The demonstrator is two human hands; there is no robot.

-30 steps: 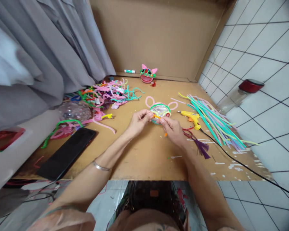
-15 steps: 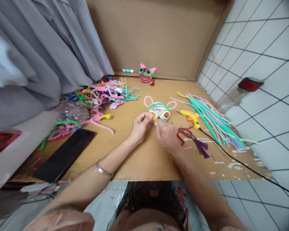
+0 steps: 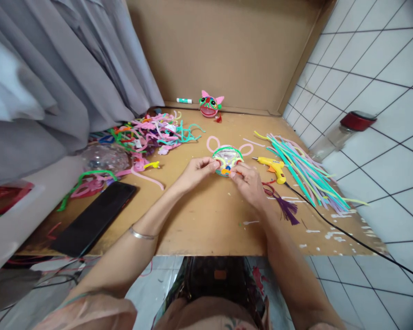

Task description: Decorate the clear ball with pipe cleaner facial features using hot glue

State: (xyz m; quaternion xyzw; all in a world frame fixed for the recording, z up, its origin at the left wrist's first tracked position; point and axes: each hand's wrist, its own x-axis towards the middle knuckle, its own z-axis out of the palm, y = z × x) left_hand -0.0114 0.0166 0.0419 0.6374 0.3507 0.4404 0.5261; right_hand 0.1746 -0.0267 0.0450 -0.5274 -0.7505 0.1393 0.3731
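A round craft face [image 3: 229, 155] with a green rim and pale yellow curls lies at the table's middle, two pink loops [image 3: 213, 144] at its upper sides. Over its lower left edge, my left hand [image 3: 200, 170] has thumb and fingertips pressed together near a red spot; what they hold is too small to make out. My right hand [image 3: 246, 179], at the lower right edge, pinches a small orange piece [image 3: 226, 171]. A blue dot [image 3: 228, 168] shows just above that piece.
A yellow glue gun [image 3: 274, 168] with a black cord lies right, beside long pipe cleaners [image 3: 296, 169] and a purple tassel [image 3: 286, 210]. Left are a tangled pile [image 3: 154, 130] and a black phone [image 3: 94, 219]. A finished-looking face ornament [image 3: 209, 105] and a marker [image 3: 184, 101] sit behind.
My hands have moved apart, the right one slightly right and down. The orange piece now lies flatter against the face's lower edge, and the blue dot has come into view.
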